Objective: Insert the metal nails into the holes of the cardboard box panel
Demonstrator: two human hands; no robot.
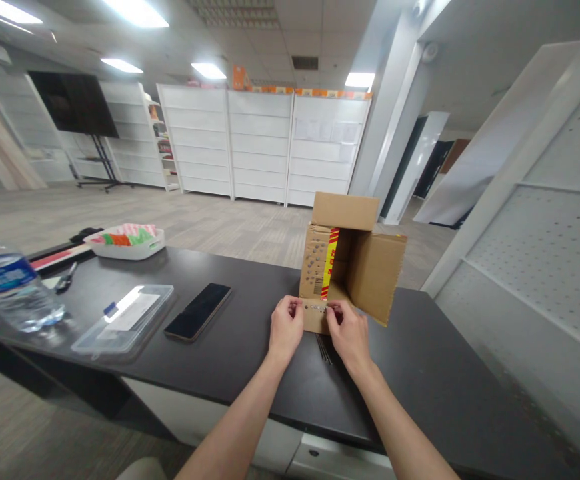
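Note:
An open cardboard box (315,263) stands on the dark table, its opening toward me. Its lower front flap (315,323) hangs down and carries a row of small round spots, too small to tell whether holes or metal heads. My left hand (286,328) is closed, thumb and fingertips pinched at the flap's left edge. Against the front of the flap, my right hand (349,333) is closed in a pinch; whatever lies between its fingertips is hidden. Several thin dark rods, like nails or screws (324,349), lie on the table between my hands.
On the table to the left are a black phone (199,312), a clear plastic case (126,320), a water bottle (7,283), a pen (66,277) and a white basket (125,250) of colourful packets. A perforated white panel (540,233) rises at the table's right side.

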